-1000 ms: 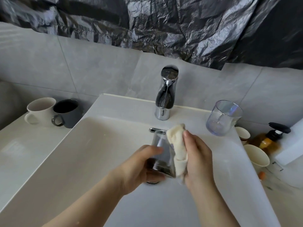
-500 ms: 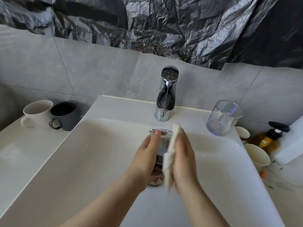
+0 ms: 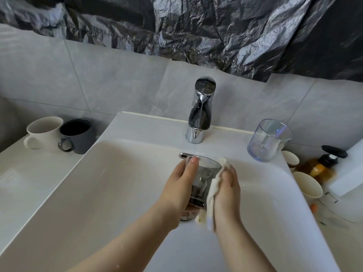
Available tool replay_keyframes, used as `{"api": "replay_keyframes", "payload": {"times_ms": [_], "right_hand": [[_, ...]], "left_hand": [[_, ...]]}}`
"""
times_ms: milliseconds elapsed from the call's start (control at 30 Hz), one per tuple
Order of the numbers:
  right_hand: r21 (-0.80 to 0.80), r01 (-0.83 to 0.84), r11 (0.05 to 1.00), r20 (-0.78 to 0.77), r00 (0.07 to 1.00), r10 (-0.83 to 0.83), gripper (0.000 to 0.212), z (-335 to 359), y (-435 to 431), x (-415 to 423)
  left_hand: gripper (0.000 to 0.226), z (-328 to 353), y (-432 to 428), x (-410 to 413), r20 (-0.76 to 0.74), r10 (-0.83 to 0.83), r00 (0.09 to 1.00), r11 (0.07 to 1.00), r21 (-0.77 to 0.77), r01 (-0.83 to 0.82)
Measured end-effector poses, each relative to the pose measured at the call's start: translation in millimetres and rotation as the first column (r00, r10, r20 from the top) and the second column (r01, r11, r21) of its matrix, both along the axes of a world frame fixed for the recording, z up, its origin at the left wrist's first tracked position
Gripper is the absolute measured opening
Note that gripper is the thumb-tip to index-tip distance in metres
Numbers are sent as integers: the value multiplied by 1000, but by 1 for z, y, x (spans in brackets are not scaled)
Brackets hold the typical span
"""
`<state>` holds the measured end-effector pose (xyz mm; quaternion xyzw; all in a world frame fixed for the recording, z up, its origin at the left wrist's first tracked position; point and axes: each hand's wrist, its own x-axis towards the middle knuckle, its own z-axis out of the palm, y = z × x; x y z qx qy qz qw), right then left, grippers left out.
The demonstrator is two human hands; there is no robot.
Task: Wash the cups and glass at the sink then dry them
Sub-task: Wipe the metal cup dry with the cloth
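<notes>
Nearest the camera, two bare forearms reach in over a wide white ceramic sink basin [image 3: 117, 183]. The left hand [image 3: 177, 190] has its grip curled round a smoky grey transparent glass tumbler [image 3: 204, 173], with the thumb laid up the near side to the rim and the other fingers hidden behind the glass. The tumbler is held upright above the middle of the basin, over a metal drain [image 3: 185, 216] that shows only partly below the left hand. The right hand [image 3: 225, 191] presses a crumpled cream cloth [image 3: 213, 191] against the tumbler's right side, its grip folded over the cloth, whose lower end hangs out below the hand. Just behind the tumbler's rim a small chrome fitting [image 3: 183, 155] sits on the basin's back wall. Farther back, a chrome single-lever faucet [image 3: 201, 110] stands on the sink's rear ledge, and a clear, faintly bluish drinking glass [image 3: 268, 140] stands upright on the ledge's right corner. On the white surface [image 3: 23, 173] left of the sink a white ceramic mug [image 3: 44, 134] and a dark grey mug [image 3: 77, 135] stand touching side by side. To the right are two cream paper cups [image 3: 307, 185] and an amber pump bottle with a black top [image 3: 322, 163]. Behind everything rise grey wall tiles [image 3: 98, 81], with crinkled black plastic sheeting [image 3: 196, 26] above.
</notes>
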<state>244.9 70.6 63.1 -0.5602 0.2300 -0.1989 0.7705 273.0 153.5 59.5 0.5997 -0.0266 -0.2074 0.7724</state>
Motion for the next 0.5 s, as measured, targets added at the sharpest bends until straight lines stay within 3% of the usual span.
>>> {"api": "replay_keyframes", "payload": {"times_ms": [67, 133, 200, 300, 367, 433, 467, 500], "right_hand": [[-329, -23, 944, 28, 999, 34, 31, 1, 13, -11], [-613, -60, 788, 80, 987, 137, 38, -7, 27, -17], [-717, -46, 695, 74, 987, 141, 35, -12, 33, -16], [-641, 112, 759, 158, 987, -12, 27, -7, 27, -11], [-509, 121, 852, 135, 989, -60, 24, -1, 18, -7], [-161, 79, 984, 94, 994, -65, 14, -3, 1, 0], [10, 63, 998, 81, 995, -64, 16, -2, -4, 3], [61, 59, 996, 88, 994, -64, 20, -3, -7, 2]], "left_hand": [[39, -1, -1, 3, -12, 34, 999, 999, -5, -35], [36, -1, 3, 6, 7, 58, 998, 998, -25, -58], [34, 2, 7, 5, 24, 55, 998, 998, -2, -55], [37, 6, 8, 2, 58, 9, 998, 999, 41, -12], [36, 10, 6, -2, 87, -15, 996, 999, 53, 10], [31, 11, 3, -5, 73, -34, 997, 998, 61, 29], [29, 11, 2, -7, 61, -47, 997, 997, 62, 43], [29, 9, 1, -8, 47, -58, 997, 997, 60, 56]]}}
